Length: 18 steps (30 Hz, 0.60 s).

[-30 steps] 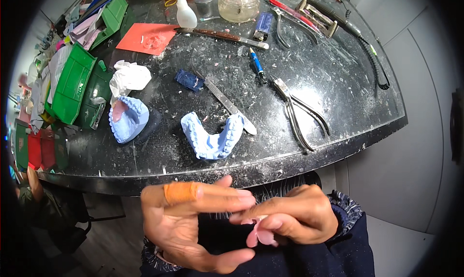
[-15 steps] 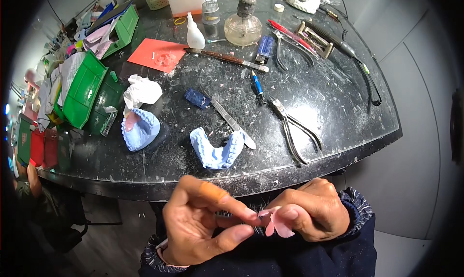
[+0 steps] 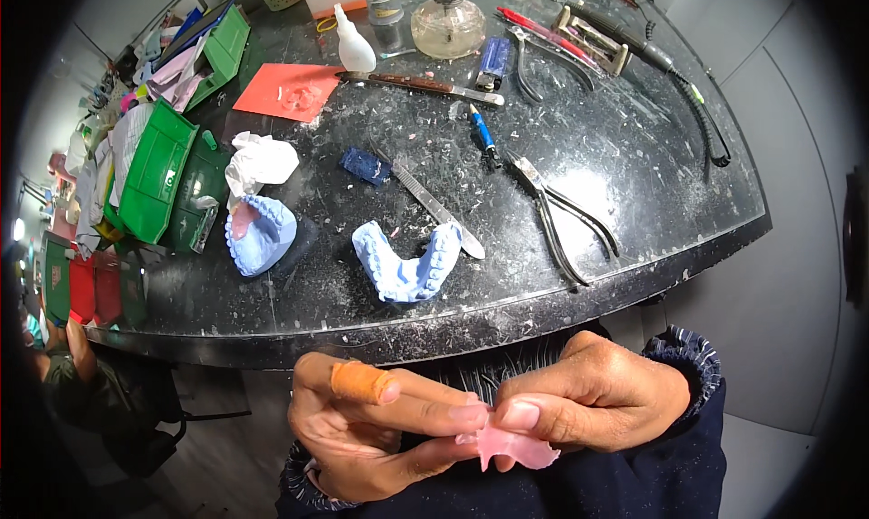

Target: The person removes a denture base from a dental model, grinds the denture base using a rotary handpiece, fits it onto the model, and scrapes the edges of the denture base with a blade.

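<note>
In front of the table's edge, both hands hold a small, thin pink dental plate (image 3: 518, 447) with curved, uneven edges. My left hand (image 3: 371, 428), an orange bandage (image 3: 360, 383) round one finger, pinches its left end between thumb and fingertips. From the other side, my right hand (image 3: 588, 397) grips its upper part, thumb lying over the front and curled fingers behind. Part of the plate is hidden by the fingers. Nearest on the table is a blue U-shaped dental cast (image 3: 405, 279). To its left, another blue dental cast (image 3: 267, 247) carries a pink patch.
A knife (image 3: 434, 207), pliers (image 3: 557, 213) and a blue pen-like tool (image 3: 482, 132) lie beyond the casts. Crumpled tissue (image 3: 261, 163), a red sheet (image 3: 262, 89) and green bins (image 3: 158, 175) are to the left. A glass burner (image 3: 448, 30) and white squeeze bottle (image 3: 355, 47) stand behind.
The pink plate has been turned, so its broad face now shows. My left thumb and fingers have closed on its left end. The view has shifted slightly.
</note>
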### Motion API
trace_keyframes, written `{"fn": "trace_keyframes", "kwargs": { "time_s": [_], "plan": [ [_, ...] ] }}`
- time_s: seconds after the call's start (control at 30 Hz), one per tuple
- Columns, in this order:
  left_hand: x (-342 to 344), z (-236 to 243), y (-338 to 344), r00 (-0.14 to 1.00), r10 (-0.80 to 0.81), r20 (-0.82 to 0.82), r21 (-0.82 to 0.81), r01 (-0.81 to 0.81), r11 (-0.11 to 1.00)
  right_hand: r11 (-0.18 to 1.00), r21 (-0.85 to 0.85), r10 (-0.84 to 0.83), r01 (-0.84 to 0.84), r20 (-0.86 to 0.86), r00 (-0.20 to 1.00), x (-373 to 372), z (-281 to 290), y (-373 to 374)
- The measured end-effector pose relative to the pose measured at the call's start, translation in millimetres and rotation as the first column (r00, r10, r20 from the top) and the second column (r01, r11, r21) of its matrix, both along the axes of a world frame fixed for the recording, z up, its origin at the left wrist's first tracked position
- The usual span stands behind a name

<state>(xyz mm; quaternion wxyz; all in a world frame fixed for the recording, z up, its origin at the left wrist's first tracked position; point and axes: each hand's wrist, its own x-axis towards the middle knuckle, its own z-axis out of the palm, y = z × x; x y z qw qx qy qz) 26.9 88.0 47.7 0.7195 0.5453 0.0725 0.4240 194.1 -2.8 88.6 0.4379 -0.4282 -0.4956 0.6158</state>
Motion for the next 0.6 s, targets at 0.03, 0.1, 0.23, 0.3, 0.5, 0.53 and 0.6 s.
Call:
{"fn": "trace_keyframes", "kwargs": {
  "time_s": [0.03,0.1,0.23,0.3,0.5,0.53,0.6],
  "plan": [
    [0.9,0.5,-2.1,0.999,0.041,0.031,-0.069,-0.039,0.997,1.0,0.0,0.006,-0.006,-0.004,1.0,0.5,-0.2,-0.1],
    [-0.2,-2.0,1.2,1.0,0.022,0.017,-0.018,-0.021,1.0,1.0,0.0,0.012,-0.012,-0.012,1.0,2.1,-1.5,0.4],
    [-1.0,-3.4,1.6,0.998,0.017,0.054,0.038,-0.019,0.999,0.999,0.006,0.042,-0.042,-0.033,0.999,3.9,-0.1,1.0],
    [-2.2,-3.0,2.9,0.999,0.011,0.031,0.072,-0.013,0.997,0.999,0.007,0.051,-0.051,-0.033,0.998,4.1,0.6,1.4],
    [5.0,-0.5,-1.4,0.998,0.031,0.055,-0.001,-0.031,1.0,0.999,-0.024,0.022,-0.025,-0.109,0.994,2.8,-3.9,-0.9],
    [4.7,-0.2,-2.0,0.997,0.038,0.068,-0.028,-0.036,0.999,0.998,-0.047,0.041,-0.047,-0.125,0.991,3.5,-3.3,-0.5],
    [-1.3,1.3,0.1,0.997,0.027,-0.066,0.046,-0.024,0.999,0.995,-0.07,0.059,-0.069,-0.141,0.988,3.7,-3.8,-0.6]
  ]
}}
